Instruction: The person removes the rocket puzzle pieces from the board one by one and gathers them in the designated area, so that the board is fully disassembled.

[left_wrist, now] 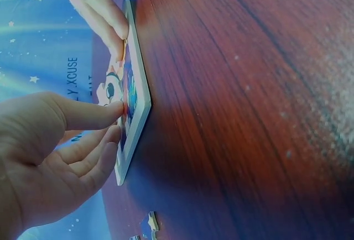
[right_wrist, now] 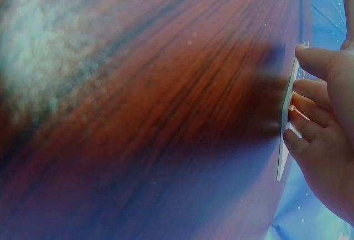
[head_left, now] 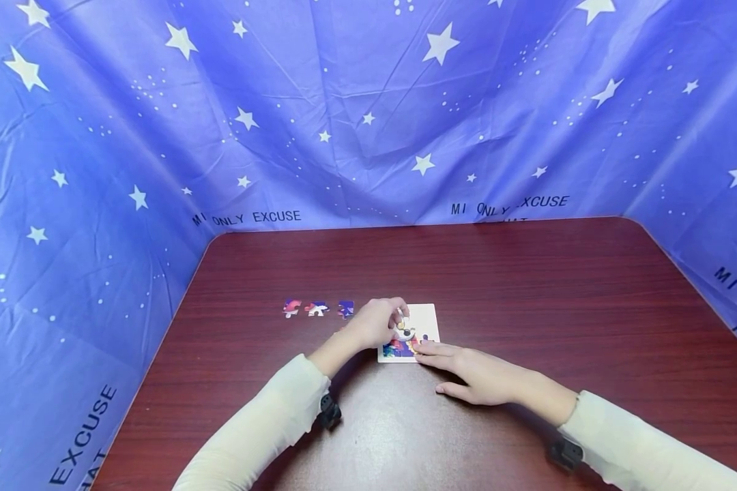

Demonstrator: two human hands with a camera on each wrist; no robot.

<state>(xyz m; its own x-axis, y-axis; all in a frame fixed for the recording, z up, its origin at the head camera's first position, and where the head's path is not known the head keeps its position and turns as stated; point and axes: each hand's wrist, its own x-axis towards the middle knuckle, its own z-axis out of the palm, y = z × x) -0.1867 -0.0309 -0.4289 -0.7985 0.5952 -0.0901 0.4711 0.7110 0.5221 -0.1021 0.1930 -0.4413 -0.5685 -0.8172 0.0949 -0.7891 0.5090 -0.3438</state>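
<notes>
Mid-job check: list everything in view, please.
Table: one, red-brown, centre.
Puzzle tray: one, white, on table.
Placed pieces: count unclear, multicoloured, in tray.
Eyed piece: one, mostly white, over tray.
Loose pieces: at least three, multicoloured, left of tray.
Backdrop: one, blue with white stars, behind and beside table.
Sleeves: two, cream, foreground.
Wrist cameras: two, black, at sleeve ends.
Left grip: one, bare, pinching eyed piece.
Right grip: one, bare, touching tray.
</notes>
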